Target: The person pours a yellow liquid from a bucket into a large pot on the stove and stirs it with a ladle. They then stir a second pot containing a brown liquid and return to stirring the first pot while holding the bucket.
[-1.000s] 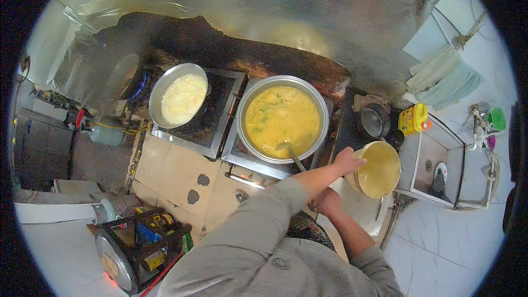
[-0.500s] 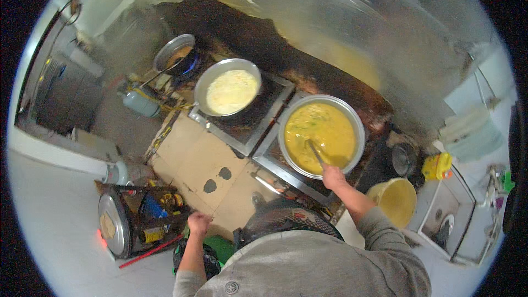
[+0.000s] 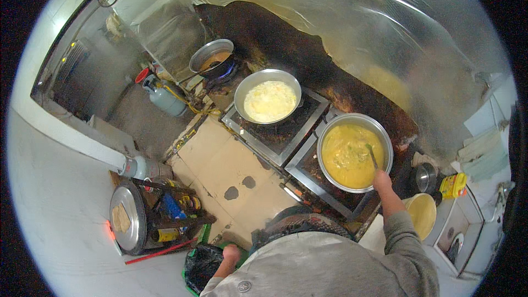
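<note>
My right hand (image 3: 381, 180) is wrapped round a long-handled metal utensil (image 3: 374, 158) at the near right rim of a big silver pot (image 3: 389, 137). Its lower end dips into yellow soup (image 3: 344, 157) with pale and green bits, so its shape is hidden. My left hand (image 3: 231, 253) hangs low at the front, fingers curled in and nothing visible in them. Beside it stands a green bin (image 3: 204, 235) with a black liner. Farther left on the stove, a wide metal pan (image 3: 240, 96) contains a pale, creamy yellow mixture (image 3: 270, 102).
At the back left, a smaller pot (image 3: 193, 60) sits over a blue flame by a gas cylinder (image 3: 165, 99). A cream bucket (image 3: 422, 215), a yellow bottle (image 3: 452, 186) and a sink (image 3: 461, 223) are at right. A lidded metal drum (image 3: 132, 236) stands left.
My view has shifted, so the stove sits farther right and lower. The utensil has swung towards the pot's right side. My left hand has dropped lower, close to the bin.
</note>
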The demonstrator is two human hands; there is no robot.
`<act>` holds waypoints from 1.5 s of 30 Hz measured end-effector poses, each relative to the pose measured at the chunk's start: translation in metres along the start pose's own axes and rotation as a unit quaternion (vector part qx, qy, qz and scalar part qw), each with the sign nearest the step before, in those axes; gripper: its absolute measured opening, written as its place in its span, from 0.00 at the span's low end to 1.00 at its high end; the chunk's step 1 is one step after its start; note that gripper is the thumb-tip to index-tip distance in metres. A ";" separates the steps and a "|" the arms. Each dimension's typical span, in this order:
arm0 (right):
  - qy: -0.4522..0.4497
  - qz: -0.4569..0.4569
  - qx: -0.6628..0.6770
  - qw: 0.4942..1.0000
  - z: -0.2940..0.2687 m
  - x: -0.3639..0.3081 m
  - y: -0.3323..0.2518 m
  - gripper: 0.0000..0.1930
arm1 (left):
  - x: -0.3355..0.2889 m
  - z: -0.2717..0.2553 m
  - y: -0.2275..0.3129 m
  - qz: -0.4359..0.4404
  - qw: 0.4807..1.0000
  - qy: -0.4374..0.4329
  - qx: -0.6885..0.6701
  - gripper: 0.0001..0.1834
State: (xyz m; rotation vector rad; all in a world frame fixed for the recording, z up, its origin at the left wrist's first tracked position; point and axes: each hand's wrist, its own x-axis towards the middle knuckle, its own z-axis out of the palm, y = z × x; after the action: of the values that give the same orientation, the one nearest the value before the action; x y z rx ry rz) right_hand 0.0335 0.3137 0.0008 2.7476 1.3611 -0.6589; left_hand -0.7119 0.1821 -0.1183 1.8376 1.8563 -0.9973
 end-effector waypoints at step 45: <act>-0.409 -0.131 0.527 0.733 0.076 0.140 -0.910 0.10 | 0.278 -0.132 -0.320 0.040 0.968 0.039 -0.244 0.10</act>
State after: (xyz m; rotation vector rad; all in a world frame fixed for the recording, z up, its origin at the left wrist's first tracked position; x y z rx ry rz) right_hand -0.6125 0.9733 0.0415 1.9855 1.2751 -2.9412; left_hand -1.0197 0.5018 -0.1400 1.6485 1.8448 -0.3913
